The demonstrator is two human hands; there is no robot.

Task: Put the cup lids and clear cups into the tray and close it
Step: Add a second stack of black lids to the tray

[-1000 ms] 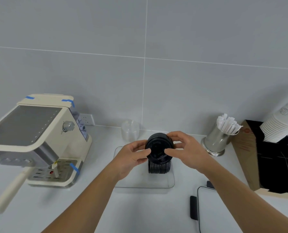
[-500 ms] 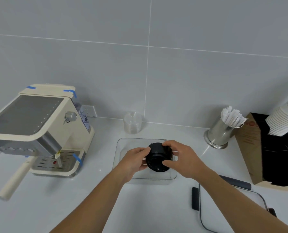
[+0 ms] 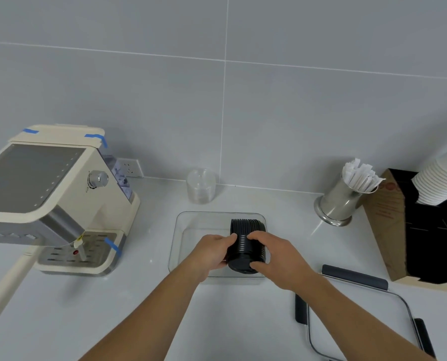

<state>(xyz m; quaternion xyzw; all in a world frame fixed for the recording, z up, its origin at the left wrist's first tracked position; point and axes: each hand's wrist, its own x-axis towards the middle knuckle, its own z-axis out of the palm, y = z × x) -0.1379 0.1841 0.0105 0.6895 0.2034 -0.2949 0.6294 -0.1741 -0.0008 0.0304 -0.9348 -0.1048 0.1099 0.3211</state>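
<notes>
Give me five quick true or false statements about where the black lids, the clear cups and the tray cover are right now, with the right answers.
1. Both hands, left hand and right hand, hold the stack of black cup lids. True.
2. The stack lies on its side in the clear tray. True.
3. The clear cups are already in the tray. False: they stand by the wall behind it.
4. The tray's lid is on the tray. False: it lies on the counter to the right.
5. The steel holder is empty. False: it holds paper-wrapped sticks.
</notes>
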